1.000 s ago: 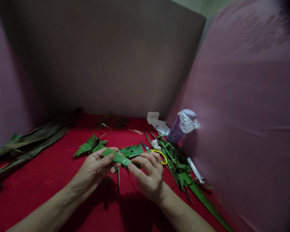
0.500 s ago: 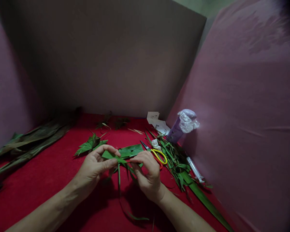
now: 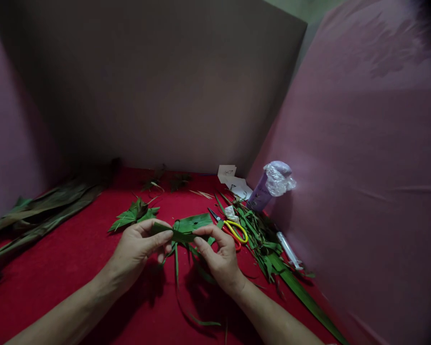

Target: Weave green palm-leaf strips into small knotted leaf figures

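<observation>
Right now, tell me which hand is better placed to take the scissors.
Likely the right hand: the scissors lie just beyond it, farther from the left hand. Both hold the leaf strip.

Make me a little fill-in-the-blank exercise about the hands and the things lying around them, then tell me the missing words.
1. The left hand and right hand each pinch the green leaf strip between fingers and ____.
2. One handle loop of the scissors is red and the other is ____.
3. In the view, the syringe lies to the ____ of the scissors.

Missing words: thumb; yellow; right.
</observation>
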{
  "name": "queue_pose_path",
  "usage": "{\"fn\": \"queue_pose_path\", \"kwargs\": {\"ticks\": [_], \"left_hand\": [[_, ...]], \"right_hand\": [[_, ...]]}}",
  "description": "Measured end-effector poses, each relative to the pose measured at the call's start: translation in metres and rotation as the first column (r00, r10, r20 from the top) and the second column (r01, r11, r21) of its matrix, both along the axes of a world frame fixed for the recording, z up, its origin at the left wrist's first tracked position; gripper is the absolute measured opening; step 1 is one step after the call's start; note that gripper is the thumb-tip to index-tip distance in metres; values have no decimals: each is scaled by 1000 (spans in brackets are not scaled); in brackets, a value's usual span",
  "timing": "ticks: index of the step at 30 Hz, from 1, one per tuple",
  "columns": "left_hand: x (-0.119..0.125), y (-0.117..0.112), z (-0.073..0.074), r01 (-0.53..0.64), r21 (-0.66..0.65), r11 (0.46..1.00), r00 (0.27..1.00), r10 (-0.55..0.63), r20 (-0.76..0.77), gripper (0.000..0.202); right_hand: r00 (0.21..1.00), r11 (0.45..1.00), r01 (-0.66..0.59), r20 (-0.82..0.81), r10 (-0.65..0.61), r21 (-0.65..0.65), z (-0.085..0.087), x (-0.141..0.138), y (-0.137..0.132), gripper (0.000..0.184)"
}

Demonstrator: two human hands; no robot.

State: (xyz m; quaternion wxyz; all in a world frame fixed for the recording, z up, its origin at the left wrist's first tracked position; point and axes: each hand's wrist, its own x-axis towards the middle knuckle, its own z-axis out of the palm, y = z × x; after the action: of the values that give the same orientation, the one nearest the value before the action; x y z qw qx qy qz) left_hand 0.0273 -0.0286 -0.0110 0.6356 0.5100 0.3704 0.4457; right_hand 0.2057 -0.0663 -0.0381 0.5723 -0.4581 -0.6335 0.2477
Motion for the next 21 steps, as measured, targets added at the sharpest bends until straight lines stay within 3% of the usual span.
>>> {"fn": "queue_pose_path", "kwargs": {"ticks": [6, 21], "left_hand": [[-1, 0, -1, -23, -1, 1000, 1000, 23, -7, 12], [1, 0, 2, -67, -31, 997, 997, 68, 33, 23]], "right_hand": [[999, 992, -39, -33, 35, -118, -1, 0, 2, 11], [1000, 996, -30, -8, 29, -84, 1, 1, 2, 4]]}}
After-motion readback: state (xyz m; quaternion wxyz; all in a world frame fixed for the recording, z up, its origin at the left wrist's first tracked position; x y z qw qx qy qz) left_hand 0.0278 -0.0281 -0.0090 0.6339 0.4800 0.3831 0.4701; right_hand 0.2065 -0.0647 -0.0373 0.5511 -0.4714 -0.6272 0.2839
